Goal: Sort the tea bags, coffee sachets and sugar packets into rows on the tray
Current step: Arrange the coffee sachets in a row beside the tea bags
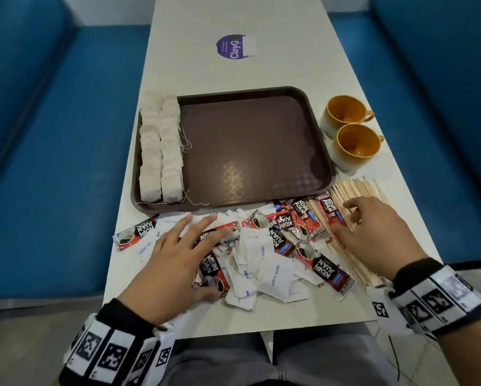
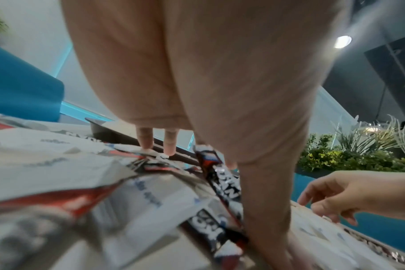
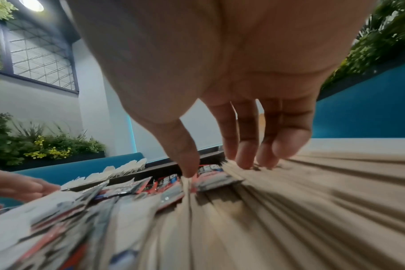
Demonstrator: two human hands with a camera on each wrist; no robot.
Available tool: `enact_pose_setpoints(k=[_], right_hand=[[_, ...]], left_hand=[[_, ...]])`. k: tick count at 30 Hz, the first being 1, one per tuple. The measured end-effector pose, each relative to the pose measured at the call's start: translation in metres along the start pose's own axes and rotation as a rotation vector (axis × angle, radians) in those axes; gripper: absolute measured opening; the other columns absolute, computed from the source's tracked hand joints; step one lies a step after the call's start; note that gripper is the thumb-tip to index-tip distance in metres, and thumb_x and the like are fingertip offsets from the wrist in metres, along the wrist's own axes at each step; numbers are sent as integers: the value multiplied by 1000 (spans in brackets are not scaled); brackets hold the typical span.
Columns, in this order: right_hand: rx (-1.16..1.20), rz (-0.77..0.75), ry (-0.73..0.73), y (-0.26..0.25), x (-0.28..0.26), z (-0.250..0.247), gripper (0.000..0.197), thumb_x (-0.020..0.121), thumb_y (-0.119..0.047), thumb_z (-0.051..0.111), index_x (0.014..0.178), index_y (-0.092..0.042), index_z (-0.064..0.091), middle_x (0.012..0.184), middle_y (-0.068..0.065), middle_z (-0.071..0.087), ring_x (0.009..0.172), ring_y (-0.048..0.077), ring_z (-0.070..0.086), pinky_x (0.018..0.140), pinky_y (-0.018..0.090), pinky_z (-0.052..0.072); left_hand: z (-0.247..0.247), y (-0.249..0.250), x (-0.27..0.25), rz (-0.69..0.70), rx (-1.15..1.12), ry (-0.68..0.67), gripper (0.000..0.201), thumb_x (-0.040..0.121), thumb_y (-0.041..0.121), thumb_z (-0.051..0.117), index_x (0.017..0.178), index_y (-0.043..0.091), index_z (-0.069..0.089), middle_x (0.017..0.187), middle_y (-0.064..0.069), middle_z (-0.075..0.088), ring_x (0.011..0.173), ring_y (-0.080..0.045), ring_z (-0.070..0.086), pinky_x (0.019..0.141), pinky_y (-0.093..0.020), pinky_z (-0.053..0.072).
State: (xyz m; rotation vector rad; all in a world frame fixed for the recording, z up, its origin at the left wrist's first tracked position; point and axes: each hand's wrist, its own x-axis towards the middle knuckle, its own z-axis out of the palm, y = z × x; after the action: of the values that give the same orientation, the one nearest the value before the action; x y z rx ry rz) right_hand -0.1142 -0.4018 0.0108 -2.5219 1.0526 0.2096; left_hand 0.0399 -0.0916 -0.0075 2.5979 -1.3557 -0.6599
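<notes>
Now we are pressing our flat left hand (image 1: 175,263) on Kopi Juan sachets (image 1: 282,227) | right hand (image 1: 373,235) is reaching loose-fingered over stir sticks (image 1: 356,188) | sugar packets (image 1: 275,274) are risking sliding off the table (image 1: 233,23).

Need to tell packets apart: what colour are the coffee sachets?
Red and black with white lettering, as on this coffee sachet; clearest in the head view.

tray: brown plastic tray (image 1: 250,151) on the white table (image 1: 200,65)
tea bags: paper tea bags (image 1: 161,147) in two rows along the tray's left edge
cups: two orange ceramic cups (image 1: 350,129) right of tray
sachets: red coffee sachets (image 1: 283,232) and white sugar packets (image 1: 272,271) heaped before tray
sticks: wooden stirrer sticks (image 1: 356,190) right of heap
</notes>
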Motion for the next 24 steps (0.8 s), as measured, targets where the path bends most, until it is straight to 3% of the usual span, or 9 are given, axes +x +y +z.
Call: enact_pose_setpoints(k=[3, 6, 8, 10, 11, 13, 16, 20, 24], right_hand=[[-31, -3, -32, -3, 3, 3, 54, 91, -49, 69, 138, -27, 53, 119, -7, 58, 105, 14, 55, 91, 39, 54], [11, 16, -34, -2, 4, 5, 55, 90, -44, 74, 139, -28, 54, 109, -11, 55, 100, 13, 55, 87, 37, 53], [70, 38, -20, -1, 7, 5, 52, 88, -40, 77, 134, -27, 58, 99, -11, 54, 89, 11, 53, 79, 34, 49], [98, 35, -8, -1, 7, 4, 40, 87, -36, 79, 122, -24, 64, 93, -8, 55, 82, 10, 51, 73, 32, 44], [107, 25, -5, -1, 7, 3, 30, 88, -34, 78, 113, -23, 66, 91, -7, 56, 79, 10, 52, 70, 31, 42], [141, 4, -7, -3, 3, -1, 16, 90, -33, 77, 96, -24, 65, 85, -6, 60, 77, 10, 54, 64, 31, 42], [186, -52, -41, -12, -6, -11, 12, 92, -32, 74, 92, -27, 63, 83, -9, 63, 78, 8, 57, 62, 26, 43], [256, -189, -88, -38, -27, -19, 11, 91, -32, 75, 94, -30, 65, 84, -14, 65, 78, 3, 58, 62, 20, 41], [297, -306, -202, -60, -41, -7, 11, 87, -36, 78, 94, -33, 70, 84, -14, 71, 76, 5, 65, 72, 35, 57]], left_hand=[[-3, 2, 1, -5, -27, 21, 109, 71, 73, 73, 151, 62, 0, 161, 34, -15, 154, -9, -13, 124, -40, 5], [-9, -2, -8, -9, -112, 107, 87, 75, 81, 60, 150, 56, 24, 161, 33, 8, 152, -9, 7, 121, -42, 19], [-13, -14, -21, -49, -151, 212, 68, 81, 77, 53, 142, 49, 42, 151, 29, 30, 142, -9, 25, 115, -38, 27], [-16, -28, -36, -118, -176, 247, 47, 85, 65, 64, 126, 46, 52, 130, 29, 40, 129, -10, 36, 106, -36, 36], [-17, -33, -44, -146, -179, 219, 38, 83, 58, 71, 114, 45, 53, 119, 30, 40, 120, -9, 40, 100, -32, 39], [-19, -40, -58, -200, -189, 87, 41, 76, 56, 79, 97, 41, 47, 106, 27, 38, 106, -4, 42, 85, -23, 39], [-12, -39, -69, -268, -166, -58, 54, 67, 65, 82, 94, 41, 41, 103, 24, 39, 103, 0, 43, 81, -21, 42], [5, -33, -73, -307, -207, 21, 54, 70, 54, 86, 100, 42, 42, 106, 24, 42, 102, -1, 48, 87, -26, 47], [11, -30, -71, -293, -335, 102, 46, 74, 44, 87, 103, 38, 51, 104, 22, 48, 97, 3, 52, 81, -17, 45]])
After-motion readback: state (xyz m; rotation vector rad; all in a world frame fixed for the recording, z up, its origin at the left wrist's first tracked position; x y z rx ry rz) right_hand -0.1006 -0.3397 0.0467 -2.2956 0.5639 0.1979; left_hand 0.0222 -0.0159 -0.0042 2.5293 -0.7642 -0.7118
